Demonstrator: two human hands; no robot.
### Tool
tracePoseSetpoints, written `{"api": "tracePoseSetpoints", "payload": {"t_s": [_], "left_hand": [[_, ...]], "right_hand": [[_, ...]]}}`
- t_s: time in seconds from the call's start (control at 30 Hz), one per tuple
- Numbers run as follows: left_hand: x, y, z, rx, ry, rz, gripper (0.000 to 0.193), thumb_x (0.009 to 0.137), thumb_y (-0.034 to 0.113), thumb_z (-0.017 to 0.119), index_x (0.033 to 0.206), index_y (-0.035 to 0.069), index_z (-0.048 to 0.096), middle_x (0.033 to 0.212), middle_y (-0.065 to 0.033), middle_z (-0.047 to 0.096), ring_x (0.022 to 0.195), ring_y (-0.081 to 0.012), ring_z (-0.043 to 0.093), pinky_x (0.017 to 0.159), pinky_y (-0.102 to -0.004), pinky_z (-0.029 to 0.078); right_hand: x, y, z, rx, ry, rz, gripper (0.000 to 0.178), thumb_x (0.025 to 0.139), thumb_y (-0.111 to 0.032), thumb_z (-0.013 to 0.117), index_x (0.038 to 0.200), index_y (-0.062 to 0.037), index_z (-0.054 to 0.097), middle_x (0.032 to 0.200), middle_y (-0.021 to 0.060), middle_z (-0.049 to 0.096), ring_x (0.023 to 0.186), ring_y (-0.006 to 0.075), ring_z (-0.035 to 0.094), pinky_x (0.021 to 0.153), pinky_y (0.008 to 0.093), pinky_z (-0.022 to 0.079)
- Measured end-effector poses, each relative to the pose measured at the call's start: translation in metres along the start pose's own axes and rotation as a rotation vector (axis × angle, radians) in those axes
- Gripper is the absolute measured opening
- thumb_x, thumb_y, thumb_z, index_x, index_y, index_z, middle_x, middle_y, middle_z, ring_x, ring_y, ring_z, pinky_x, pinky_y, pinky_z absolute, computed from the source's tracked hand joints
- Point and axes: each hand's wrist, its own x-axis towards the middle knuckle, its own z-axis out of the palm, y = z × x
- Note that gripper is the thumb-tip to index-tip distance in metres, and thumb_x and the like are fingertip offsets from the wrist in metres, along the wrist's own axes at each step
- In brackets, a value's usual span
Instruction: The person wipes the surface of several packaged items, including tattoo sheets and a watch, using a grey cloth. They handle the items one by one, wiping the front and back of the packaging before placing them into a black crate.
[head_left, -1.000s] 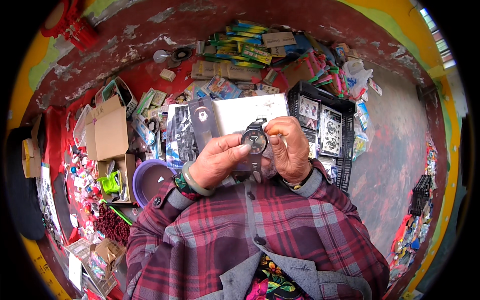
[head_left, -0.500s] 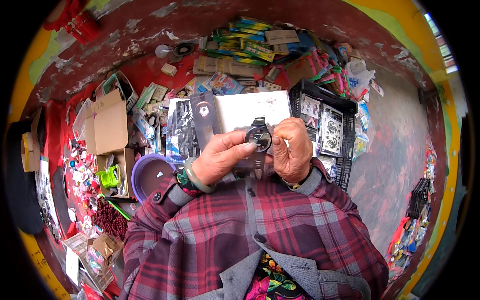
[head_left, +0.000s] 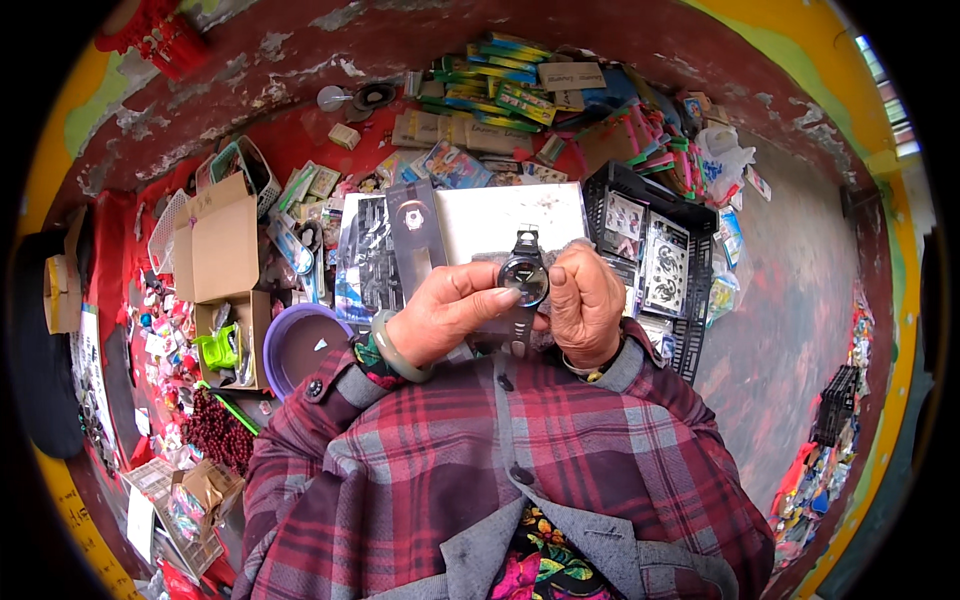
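My left hand [head_left: 440, 310] holds a black wristwatch [head_left: 525, 280] in front of my body, thumb against the edge of its round dark face. The strap hangs straight, one half above the face and one below. On the watch's right side, my right hand [head_left: 588, 308] is closed with its fingers curled and thumb raised. A grey cloth [head_left: 578, 244] is bunched at the right fingers and shows behind the watch; part of it is hidden. Beyond the left hand lies a long dark watch box [head_left: 416, 230] with a watch picture, beside a white board or lid [head_left: 510, 212].
Right of the hands stands a black crate [head_left: 700, 235] with packaged sheets. To the left are a purple basin [head_left: 290, 330] and an open cardboard box [head_left: 215, 250]. Dark packets [head_left: 368, 255] lie beside the watch box. Colourful packages [head_left: 500, 85] are piled by the far wall.
The watch has tilted, and its face now catches a different reflection. My right fingers have shifted slightly at its right edge, and more grey cloth shows above them.
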Motion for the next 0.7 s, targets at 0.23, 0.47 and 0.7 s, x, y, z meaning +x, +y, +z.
{"api": "tracePoseSetpoints", "payload": {"t_s": [0.23, 0.47, 0.7], "left_hand": [[-0.001, 0.001, 0.004, 0.004, 0.01, -0.029, 0.031, 0.096, 0.014, 0.047, 0.119, -0.005, 0.051, 0.104, -0.0132, 0.064, 0.096, -0.0193, 0.062, 0.086, -0.0305, 0.049], [0.003, -0.01, -0.001, -0.223, 0.049, 0.03, 0.036, 0.095, 0.018, 0.048, 0.121, -0.007, 0.049, 0.118, -0.0171, 0.056, 0.103, -0.0297, 0.059, 0.093, -0.0421, 0.046], [0.004, -0.009, 0.001, -0.279, 0.035, 0.025, 0.037, 0.095, 0.019, 0.049, 0.121, -0.008, 0.049, 0.117, -0.0159, 0.056, 0.102, -0.0275, 0.06, 0.091, -0.0402, 0.046]], "right_hand": [[-0.003, -0.002, -0.003, 0.211, -0.032, 0.261, 0.029, 0.09, -0.016, 0.058, 0.066, -0.0024, 0.05, 0.056, 0.0079, 0.043, 0.047, 0.0203, 0.043, 0.047, 0.0328, 0.034], [0.0, 0.012, -0.005, 0.18, 0.022, 0.157, 0.021, 0.092, -0.019, 0.054, 0.077, -0.0041, 0.053, 0.073, 0.0076, 0.053, 0.068, 0.0237, 0.052, 0.065, 0.033, 0.04], [0.013, 0.01, -0.01, -0.202, -0.078, -0.296, 0.005, 0.085, -0.009, 0.056, 0.083, -0.0057, 0.053, 0.083, 0.0081, 0.055, 0.08, 0.028, 0.054, 0.076, 0.0394, 0.041]]}}
